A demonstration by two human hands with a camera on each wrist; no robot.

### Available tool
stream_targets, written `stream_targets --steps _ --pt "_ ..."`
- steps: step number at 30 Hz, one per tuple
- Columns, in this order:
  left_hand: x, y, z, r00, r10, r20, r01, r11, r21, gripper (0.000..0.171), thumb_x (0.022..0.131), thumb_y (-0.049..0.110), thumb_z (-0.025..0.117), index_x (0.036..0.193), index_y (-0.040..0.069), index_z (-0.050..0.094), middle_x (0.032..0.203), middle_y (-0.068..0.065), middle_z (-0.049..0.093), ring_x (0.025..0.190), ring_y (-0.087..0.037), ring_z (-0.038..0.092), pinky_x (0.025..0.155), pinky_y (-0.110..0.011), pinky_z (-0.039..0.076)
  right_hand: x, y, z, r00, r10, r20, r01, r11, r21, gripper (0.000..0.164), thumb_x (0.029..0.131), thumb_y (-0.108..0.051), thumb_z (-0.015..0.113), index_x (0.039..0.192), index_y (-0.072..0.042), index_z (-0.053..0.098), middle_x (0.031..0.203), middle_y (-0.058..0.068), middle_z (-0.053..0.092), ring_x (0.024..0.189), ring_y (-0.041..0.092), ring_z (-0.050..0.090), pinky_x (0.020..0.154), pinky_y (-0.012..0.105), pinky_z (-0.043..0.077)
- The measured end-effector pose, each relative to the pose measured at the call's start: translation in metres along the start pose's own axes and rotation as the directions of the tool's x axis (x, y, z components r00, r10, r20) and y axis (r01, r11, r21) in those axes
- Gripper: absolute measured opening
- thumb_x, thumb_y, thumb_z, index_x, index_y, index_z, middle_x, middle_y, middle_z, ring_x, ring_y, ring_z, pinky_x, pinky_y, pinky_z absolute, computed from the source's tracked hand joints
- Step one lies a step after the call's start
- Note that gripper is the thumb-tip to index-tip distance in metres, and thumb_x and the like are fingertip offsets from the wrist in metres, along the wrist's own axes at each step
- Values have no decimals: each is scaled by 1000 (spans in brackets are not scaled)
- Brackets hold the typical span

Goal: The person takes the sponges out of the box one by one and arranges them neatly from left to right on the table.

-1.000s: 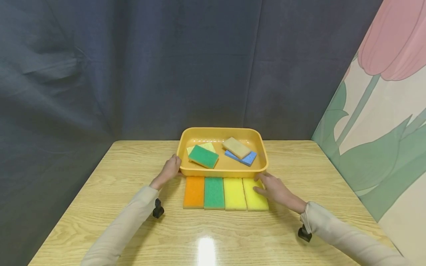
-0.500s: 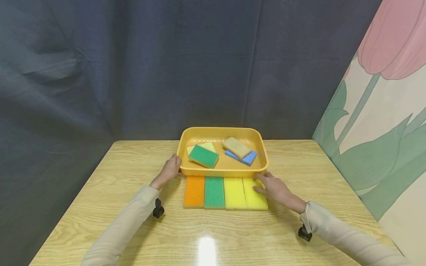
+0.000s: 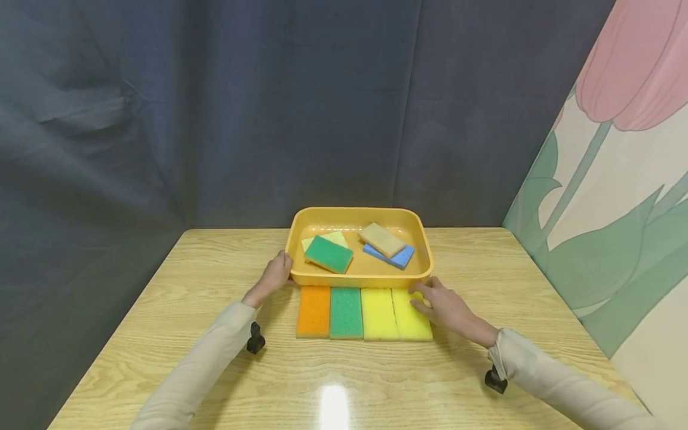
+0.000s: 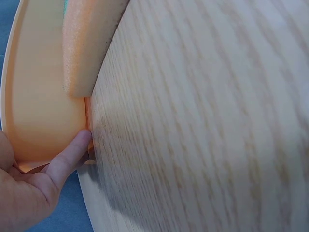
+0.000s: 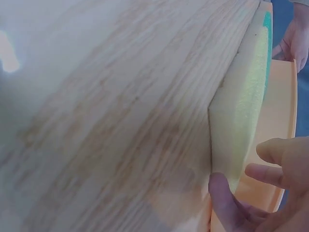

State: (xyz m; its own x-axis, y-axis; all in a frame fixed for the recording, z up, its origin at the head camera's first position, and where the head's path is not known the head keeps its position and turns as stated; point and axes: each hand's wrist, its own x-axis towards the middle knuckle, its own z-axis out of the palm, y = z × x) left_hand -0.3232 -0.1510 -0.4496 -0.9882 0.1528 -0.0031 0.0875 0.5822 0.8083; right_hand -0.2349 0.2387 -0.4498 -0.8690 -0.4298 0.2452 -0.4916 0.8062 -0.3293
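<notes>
My left hand point(image 3: 275, 272) grips the left front corner of a shallow yellow-orange plastic tray point(image 3: 355, 279), one finger stretched low along its wall in the left wrist view. Against the tray's front lie several sponges side by side: an orange sponge point(image 3: 313, 312), a green sponge point(image 3: 346, 313), a yellow sponge point(image 3: 379, 314) and another yellow sponge point(image 3: 412, 319) at the right end. My right hand point(image 3: 445, 306) is at that last sponge and the tray's right front corner, fingers spread and slightly bent. In the right wrist view a fingertip point(image 5: 219, 186) sits right at the sponge's end.
Inside the tray, a green sponge point(image 3: 329, 254) overlaps a pale yellow sponge point(image 3: 337, 237), and a beige sponge point(image 3: 381, 239) overlaps a blue sponge point(image 3: 400, 258). The wooden table point(image 3: 226, 370) ends at a dark curtain point(image 3: 301, 119) behind and a painted wall point(image 3: 613, 239) on the right.
The right-end yellow sponge has shifted slightly left, closing the narrow gap at its neighbour's near end. Both hands and the tray are nearly still.
</notes>
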Motion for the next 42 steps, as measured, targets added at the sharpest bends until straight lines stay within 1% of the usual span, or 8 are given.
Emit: stream_targets --steps 8,14,18,24,28,32,37,42 --pt "1 -2 1 1000 -10 -5 10 1000 -6 42 108 16 23 130 -17 39 110 -34 54 92 -39 65 67 -35 62 4 -2 0 996 -8 -91 5 999 -35 19 88 -9 74 104 -1 68 93 17 54 55 12 48 40 18 38" --pt "2 -2 0 1000 -4 3 4 1000 -14 42 108 16 22 131 -16 38 110 -34 54 91 -38 65 67 -35 62 10 -3 0 989 -22 -148 17 999 -34 4 91 -9 70 89 -7 68 79 3 57 59 9 50 44 20 41" --pt "2 -2 -1 1000 4 8 -4 1000 3 44 108 16 22 134 -16 36 110 -34 55 88 -37 66 67 -35 62 16 -5 -2 978 -58 -202 53 998 -30 15 93 -11 69 79 -12 65 70 -5 54 55 5 44 44 20 38" --pt "3 -2 -1 1000 18 9 -19 999 37 43 109 15 22 133 -18 37 108 -34 55 90 -37 65 68 -36 61 29 -7 -2 952 -116 -283 101 993 -67 35 94 -17 69 65 -21 50 59 -10 40 47 4 33 41 20 29" --pt "2 -2 -1 1000 0 13 -1 999 38 44 109 17 22 134 -17 36 109 -33 55 92 -36 65 70 -36 61 38 -10 2 943 -143 -300 123 989 -87 38 94 -19 68 63 -21 48 57 -11 38 45 3 31 39 20 26" --pt "2 -1 -2 1000 4 15 -5 999 44 45 109 17 22 134 -16 37 108 -31 56 91 -35 64 71 -37 61 47 -15 6 939 -143 -312 130 990 -61 38 95 -19 67 62 -21 49 56 -11 38 46 4 31 40 21 27" --pt "2 -3 -1 1000 -5 11 4 1000 31 43 108 17 23 132 -16 38 104 -29 56 88 -34 65 69 -36 61 58 -22 11 936 -150 -318 144 989 -44 37 95 -20 67 63 -19 50 58 -9 40 54 9 36 46 24 33" --pt "2 -4 0 1000 -10 -1 10 1000 11 42 108 16 24 132 -16 38 105 -30 56 86 -34 66 67 -36 61 67 -27 15 934 -168 -315 167 985 -33 28 95 -18 68 69 -16 57 63 -8 50 61 11 44 54 27 40"
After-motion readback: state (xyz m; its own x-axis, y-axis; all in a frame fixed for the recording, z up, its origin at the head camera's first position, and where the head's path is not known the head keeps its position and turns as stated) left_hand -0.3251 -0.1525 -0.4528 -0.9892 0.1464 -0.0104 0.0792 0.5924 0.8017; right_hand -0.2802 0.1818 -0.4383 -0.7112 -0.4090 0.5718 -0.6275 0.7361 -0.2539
